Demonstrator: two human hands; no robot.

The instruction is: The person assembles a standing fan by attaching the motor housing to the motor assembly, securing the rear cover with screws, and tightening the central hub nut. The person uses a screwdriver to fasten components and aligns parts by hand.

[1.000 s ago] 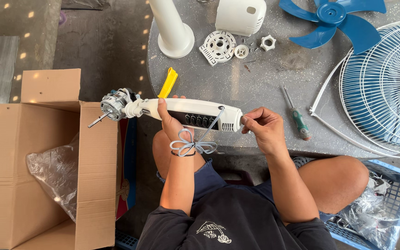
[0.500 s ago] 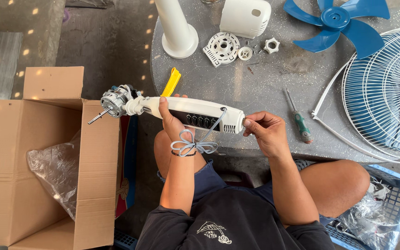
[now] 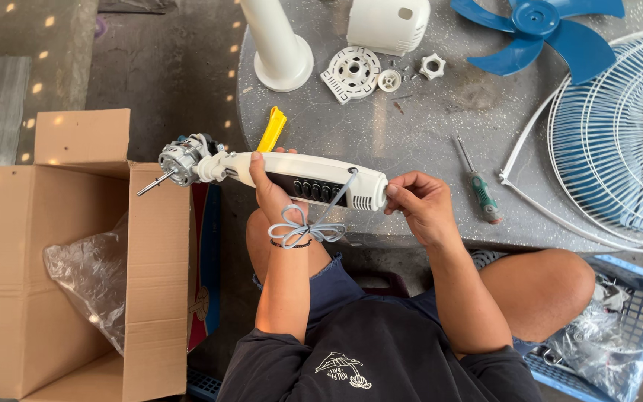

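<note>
My left hand [image 3: 267, 186] grips the middle of a white fan body [image 3: 310, 179] with a row of dark buttons, held level over the table's near edge. A bare motor with a shaft [image 3: 180, 159] sticks out of its left end. My right hand [image 3: 420, 205] pinches the body's right end. A bundled grey power cord [image 3: 303, 231] hangs from the body over my left wrist.
On the grey round table [image 3: 426, 126] lie a green-handled screwdriver [image 3: 478, 182], a yellow piece [image 3: 272, 128], a white stand base [image 3: 280, 45], a white motor cover [image 3: 388, 24], small white parts [image 3: 355, 72], a blue fan blade [image 3: 537, 30] and wire grilles [image 3: 619, 141]. An open cardboard box [image 3: 61, 260] stands left, a blue crate [image 3: 619, 327] right.
The view has shifted slightly. Both hands keep their hold on the fan body, which stays in about the same place.
</note>
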